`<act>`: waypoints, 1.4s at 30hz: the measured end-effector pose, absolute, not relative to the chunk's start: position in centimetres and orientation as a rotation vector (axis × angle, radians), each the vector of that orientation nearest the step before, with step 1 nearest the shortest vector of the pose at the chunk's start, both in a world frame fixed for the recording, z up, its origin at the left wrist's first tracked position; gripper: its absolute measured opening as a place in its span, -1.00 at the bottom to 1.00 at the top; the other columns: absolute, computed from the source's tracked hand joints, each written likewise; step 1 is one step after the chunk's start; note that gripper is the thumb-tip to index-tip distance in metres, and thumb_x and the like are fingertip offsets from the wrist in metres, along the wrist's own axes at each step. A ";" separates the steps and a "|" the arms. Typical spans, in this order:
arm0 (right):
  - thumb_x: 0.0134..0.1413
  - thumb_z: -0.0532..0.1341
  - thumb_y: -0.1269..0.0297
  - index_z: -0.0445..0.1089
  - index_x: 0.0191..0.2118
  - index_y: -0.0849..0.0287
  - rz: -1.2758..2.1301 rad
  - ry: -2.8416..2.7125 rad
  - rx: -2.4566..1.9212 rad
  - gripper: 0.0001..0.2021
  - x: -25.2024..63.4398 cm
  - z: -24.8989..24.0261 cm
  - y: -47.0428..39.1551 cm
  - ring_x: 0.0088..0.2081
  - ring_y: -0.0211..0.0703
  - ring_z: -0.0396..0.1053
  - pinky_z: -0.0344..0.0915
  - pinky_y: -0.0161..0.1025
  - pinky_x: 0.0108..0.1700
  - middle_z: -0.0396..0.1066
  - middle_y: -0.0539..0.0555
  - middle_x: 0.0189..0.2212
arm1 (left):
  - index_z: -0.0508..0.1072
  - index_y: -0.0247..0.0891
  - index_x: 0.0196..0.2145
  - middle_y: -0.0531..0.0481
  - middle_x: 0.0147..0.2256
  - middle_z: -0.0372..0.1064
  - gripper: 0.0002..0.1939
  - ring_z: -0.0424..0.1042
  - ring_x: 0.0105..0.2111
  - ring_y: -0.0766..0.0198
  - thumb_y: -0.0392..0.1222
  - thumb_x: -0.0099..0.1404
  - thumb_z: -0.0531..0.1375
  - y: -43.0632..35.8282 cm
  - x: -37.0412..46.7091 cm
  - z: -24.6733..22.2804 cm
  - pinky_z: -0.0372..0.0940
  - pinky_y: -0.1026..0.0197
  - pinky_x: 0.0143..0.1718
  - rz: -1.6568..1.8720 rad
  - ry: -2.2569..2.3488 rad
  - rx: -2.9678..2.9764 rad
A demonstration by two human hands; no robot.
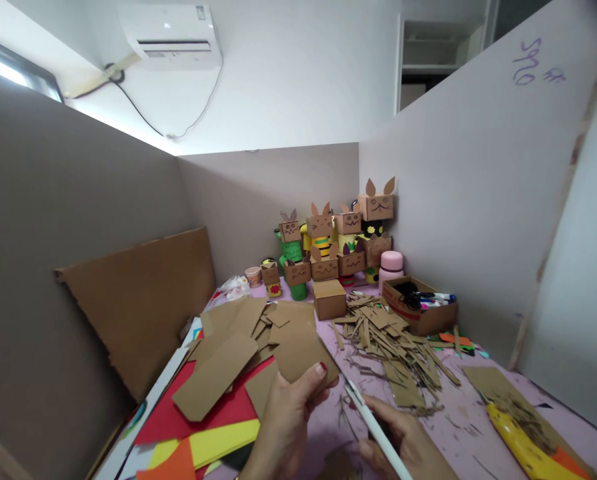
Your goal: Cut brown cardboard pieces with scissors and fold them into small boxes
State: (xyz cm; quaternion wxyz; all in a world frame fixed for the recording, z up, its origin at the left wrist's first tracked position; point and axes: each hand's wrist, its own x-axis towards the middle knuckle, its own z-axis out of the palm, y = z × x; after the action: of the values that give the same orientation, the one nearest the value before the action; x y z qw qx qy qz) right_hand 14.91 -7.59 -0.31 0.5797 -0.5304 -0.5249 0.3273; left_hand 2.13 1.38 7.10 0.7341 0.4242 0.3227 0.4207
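Note:
My left hand (298,407) pinches a piece of brown cardboard (301,353) near its lower edge, thumb on top. My right hand (398,433) is closed around white-handled scissors (373,417). Their dark blades lie along the right edge of the held cardboard. To the left, flat cardboard pieces (215,377) overlap on red paper (178,407) and yellow paper (218,443). A heap of thin cardboard strips (393,337) spreads to the right of my hands.
Cardboard animal figures (321,227) stand at the back beside a pink bottle (391,267). A plain cardboard box (329,300) sits before them. Right are an open box of pens (421,310) and a yellow-handled cutter (523,440). A large cardboard sheet (153,300) leans left.

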 end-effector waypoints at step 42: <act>-0.33 0.42 0.02 0.38 -0.13 0.17 0.764 -0.698 -1.060 -0.44 14.5 0.3 -6.9 -0.65 -0.32 0.25 0.24 -0.38 -0.60 0.30 -0.10 -0.63 | 0.35 -0.23 -0.02 -0.07 -0.26 0.55 -0.46 0.52 -0.29 0.19 -0.27 0.01 0.33 0.5 3.3 5.3 0.36 0.22 -0.27 0.795 0.682 0.854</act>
State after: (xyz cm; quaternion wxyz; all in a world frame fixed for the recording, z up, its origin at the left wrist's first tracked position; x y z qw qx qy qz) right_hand 14.48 -6.85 0.32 0.7380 -0.4830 -0.3178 0.3480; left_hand 3.28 0.48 5.28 0.7803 0.3953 0.3157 0.3677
